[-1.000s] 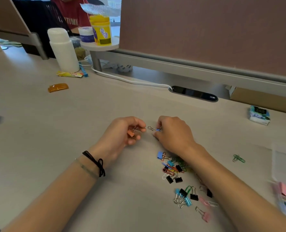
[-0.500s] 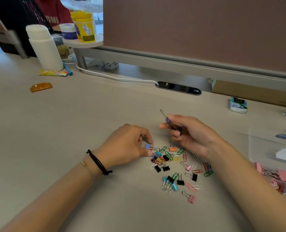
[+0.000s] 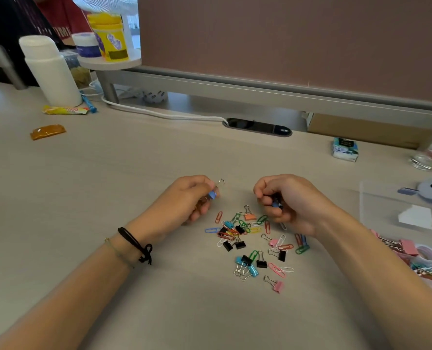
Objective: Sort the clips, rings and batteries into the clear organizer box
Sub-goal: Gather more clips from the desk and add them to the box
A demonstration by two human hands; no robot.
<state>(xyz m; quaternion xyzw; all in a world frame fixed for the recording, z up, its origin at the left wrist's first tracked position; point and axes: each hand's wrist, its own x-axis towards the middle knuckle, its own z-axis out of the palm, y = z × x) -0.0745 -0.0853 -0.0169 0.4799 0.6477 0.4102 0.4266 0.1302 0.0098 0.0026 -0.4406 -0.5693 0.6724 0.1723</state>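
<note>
The left hand (image 3: pixel 188 200) pinches a blue binder clip (image 3: pixel 213 194); the right hand (image 3: pixel 289 202) is clenched on another small clip. The clear box (image 3: pixel 376 198) sits well right of the pile (image 3: pixel 250 238) on the tabletop (image 3: pixel 108 173) — a loose pinch could spring a clip away.

Soft even indoor light, faint shadows, wide-angle edge warp, slight blur overall

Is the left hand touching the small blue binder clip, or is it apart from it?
Touching. The head view shows the left hand pinching the blue binder clip at the fingertips, lifted off the table, its wire handle sticking up.
</note>
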